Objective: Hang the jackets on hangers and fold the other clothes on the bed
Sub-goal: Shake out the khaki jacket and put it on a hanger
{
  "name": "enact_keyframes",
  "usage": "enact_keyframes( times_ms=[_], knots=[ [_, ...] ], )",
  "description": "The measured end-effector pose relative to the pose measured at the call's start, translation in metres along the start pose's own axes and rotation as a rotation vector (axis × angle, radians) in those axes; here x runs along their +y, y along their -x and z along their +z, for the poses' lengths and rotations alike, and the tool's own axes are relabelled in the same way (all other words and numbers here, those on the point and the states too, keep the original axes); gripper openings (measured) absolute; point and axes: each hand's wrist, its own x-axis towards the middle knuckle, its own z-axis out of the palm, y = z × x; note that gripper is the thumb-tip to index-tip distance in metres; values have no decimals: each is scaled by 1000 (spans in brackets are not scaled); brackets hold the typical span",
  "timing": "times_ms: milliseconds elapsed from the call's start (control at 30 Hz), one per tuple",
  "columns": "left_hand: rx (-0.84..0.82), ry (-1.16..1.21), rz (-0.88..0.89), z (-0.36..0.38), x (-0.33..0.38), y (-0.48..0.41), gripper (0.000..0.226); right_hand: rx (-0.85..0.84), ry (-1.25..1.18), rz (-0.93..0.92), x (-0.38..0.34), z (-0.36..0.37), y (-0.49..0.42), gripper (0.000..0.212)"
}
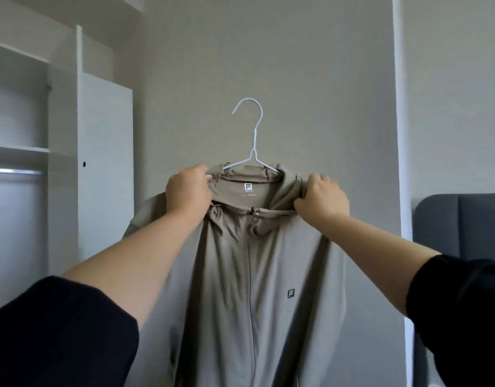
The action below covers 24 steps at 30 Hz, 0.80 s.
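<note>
A beige zip-up hooded jacket [249,275] hangs in front of me on a white wire hanger [253,141], held up in mid-air against the grey wall. The hanger's hook points up and left, and its arms disappear inside the collar. My left hand [189,188] grips the jacket's left shoulder by the collar. My right hand [321,199] pinches the fabric at the right shoulder and hood. The zip is closed; a small logo shows on the chest.
An open white wardrobe [64,152] with a shelf and a metal rail [15,171] stands at the left. A dark grey padded headboard [458,233] is at the right edge. A white door frame [400,135] runs down the right of the wall.
</note>
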Motion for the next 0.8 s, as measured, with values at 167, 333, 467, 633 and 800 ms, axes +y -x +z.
enact_keyframes(
  times_ms=[167, 333, 467, 633, 800],
  knots=[
    [-22, 6, 28, 8, -4, 19, 17, -68, -48, -81, -8, 3, -11, 21],
    [-186, 126, 58, 12, -5, 26, 18, -105, -111, 4, 10, 14, -5, 14],
    [-423, 130, 133, 12, -16, 30, 28, 19, -115, 33, 23, 23, 11, 11],
    [-914, 175, -104, 11, -36, 34, 47, 61, -69, 13, 40, 32, 26, 10],
    [-894, 88, 74, 11, -44, 46, 17, 40, -50, 45, 59, 38, 35, 10]
  ],
)
